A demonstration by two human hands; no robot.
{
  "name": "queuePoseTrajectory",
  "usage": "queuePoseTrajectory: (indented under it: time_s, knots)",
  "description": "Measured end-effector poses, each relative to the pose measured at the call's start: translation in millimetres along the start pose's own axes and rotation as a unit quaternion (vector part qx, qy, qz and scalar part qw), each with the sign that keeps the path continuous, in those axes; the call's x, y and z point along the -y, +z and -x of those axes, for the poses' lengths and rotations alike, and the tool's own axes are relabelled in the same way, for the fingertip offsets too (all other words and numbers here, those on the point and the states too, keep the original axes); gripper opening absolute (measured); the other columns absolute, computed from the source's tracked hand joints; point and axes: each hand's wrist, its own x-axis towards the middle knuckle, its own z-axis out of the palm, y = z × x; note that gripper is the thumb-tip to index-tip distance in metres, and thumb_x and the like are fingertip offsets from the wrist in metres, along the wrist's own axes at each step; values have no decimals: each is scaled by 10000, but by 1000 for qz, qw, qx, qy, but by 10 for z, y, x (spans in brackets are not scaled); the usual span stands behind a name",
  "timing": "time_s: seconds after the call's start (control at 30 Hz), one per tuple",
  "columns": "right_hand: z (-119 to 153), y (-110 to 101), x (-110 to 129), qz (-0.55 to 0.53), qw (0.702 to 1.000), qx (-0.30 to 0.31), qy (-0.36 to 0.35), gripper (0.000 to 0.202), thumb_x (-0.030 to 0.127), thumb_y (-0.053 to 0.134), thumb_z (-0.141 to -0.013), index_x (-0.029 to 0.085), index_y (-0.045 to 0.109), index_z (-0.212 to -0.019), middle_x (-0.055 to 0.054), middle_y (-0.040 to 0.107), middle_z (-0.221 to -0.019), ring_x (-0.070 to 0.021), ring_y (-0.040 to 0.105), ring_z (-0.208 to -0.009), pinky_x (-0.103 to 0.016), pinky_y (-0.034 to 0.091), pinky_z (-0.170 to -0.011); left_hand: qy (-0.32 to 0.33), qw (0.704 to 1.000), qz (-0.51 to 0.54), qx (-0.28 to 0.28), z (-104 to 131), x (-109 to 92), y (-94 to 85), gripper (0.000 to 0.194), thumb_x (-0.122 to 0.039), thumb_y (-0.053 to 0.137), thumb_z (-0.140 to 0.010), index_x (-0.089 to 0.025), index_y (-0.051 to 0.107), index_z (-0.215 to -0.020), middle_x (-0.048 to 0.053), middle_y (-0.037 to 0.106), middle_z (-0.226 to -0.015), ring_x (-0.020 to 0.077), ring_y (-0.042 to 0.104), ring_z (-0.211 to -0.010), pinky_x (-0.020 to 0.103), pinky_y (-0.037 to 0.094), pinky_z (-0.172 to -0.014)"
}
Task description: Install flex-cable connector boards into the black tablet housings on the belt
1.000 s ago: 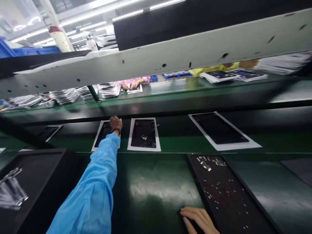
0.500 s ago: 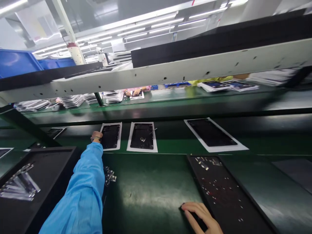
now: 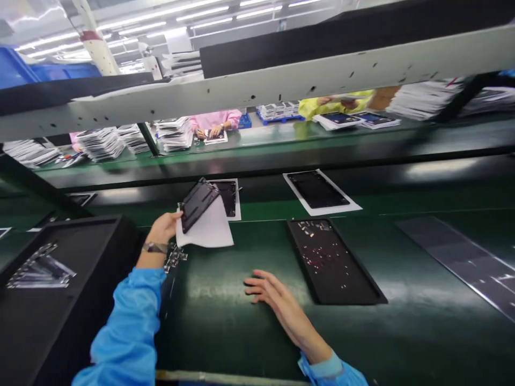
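Observation:
My left hand (image 3: 164, 229) is closed on the near left edge of a flat black tablet-like housing (image 3: 199, 203), raised and tilted, with a white sheet (image 3: 211, 228) hanging beneath it. Below that wrist lies a small heap of metal parts (image 3: 175, 258). Over the green worktop, my right hand (image 3: 269, 292) is held with its fingers stretched and apart, nothing in it. To its right, a shallow black tray (image 3: 362, 281) carries many tiny bright parts and some small metal pieces at its far end.
Two more black housings, one partly hidden (image 3: 228, 197) and one farther right (image 3: 317, 190), lie on white sheets along the belt. A deep black tray (image 3: 92, 236) with clear strips (image 3: 44, 271) stands left. A white beam (image 3: 257, 91) crosses ahead; co-workers sit beyond. A dark sheet (image 3: 454, 252) lies right.
My left hand has lifted the black housing and its white sheet off the belt, towards me. My right hand has moved left and opened its fingers. The view has shifted downward.

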Motion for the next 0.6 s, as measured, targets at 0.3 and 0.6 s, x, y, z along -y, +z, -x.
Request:
queuePoseTrajectory:
  time_s: [0.3,0.6]
  knots:
    - [6,-22,48,-173,983,-42,43,372,538,763,-732,194,714,-865,-63,761,-891,-247,705,-890,-349,543,-817,-27,986,-7,162,985,1298,-24,324,-212,849,-584,-118,703,-858,81,747,-764,228,721,-712,294,573,-654]
    - [55,-644,231,371,903,-137,-168,192,307,617,-823,213,745,-930,-46,681,-844,-176,577,-673,-318,476,-653,163,953,-248,58,886,1625,81,298,-317,742,-593,-161,720,-846,61,714,-743,219,647,-705,353,514,-736]
